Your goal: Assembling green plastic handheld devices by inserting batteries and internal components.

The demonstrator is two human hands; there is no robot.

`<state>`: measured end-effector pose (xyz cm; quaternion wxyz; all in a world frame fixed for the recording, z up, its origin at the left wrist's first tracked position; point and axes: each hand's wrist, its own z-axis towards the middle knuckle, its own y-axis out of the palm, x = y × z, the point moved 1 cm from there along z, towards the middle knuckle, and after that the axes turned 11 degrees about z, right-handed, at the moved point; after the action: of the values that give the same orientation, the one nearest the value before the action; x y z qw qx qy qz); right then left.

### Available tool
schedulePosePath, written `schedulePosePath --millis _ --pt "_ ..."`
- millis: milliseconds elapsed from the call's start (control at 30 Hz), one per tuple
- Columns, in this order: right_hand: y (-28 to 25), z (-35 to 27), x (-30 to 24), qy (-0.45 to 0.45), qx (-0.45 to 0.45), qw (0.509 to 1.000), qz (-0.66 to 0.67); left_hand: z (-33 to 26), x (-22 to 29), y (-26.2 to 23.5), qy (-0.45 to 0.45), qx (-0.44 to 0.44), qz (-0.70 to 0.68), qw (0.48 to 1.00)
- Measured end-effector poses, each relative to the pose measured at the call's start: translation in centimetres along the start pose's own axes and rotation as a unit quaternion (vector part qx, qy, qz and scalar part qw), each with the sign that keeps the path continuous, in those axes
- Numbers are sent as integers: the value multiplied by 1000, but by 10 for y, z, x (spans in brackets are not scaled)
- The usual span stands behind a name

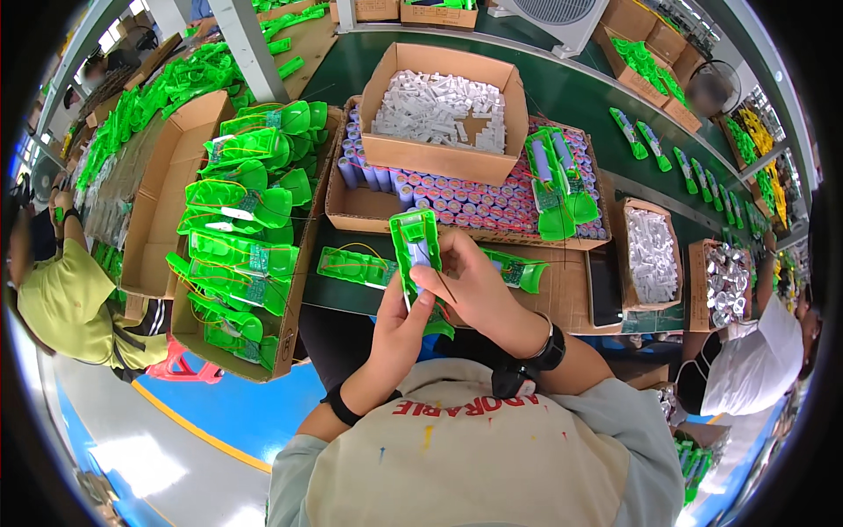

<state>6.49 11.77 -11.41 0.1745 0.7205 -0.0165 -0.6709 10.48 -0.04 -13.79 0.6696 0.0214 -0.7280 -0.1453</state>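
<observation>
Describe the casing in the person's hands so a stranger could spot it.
Find the wide carton of purple cells. At its near side, the left hand and right hand hold a green casing with a cell inside. Neighbouring casings lie unheld.

A factory assembly floor (228, 408): green casings (653, 145) run in a row toward the right edge of the table (566, 101), a carton (364, 208) of battery cells (465, 200) stands behind its near edge, and co-workers (66, 299), blurred at the rim, seem busy past both ends.
</observation>
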Motion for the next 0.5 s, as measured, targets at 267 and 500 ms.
schedulePosePath --millis 267,500 --pt "-47 -6 -93 -175 114 978 3 -14 -7 -38 33 81 153 984" --pt "-246 63 -137 -16 252 899 -359 -10 -6 -75 -166 96 449 873"
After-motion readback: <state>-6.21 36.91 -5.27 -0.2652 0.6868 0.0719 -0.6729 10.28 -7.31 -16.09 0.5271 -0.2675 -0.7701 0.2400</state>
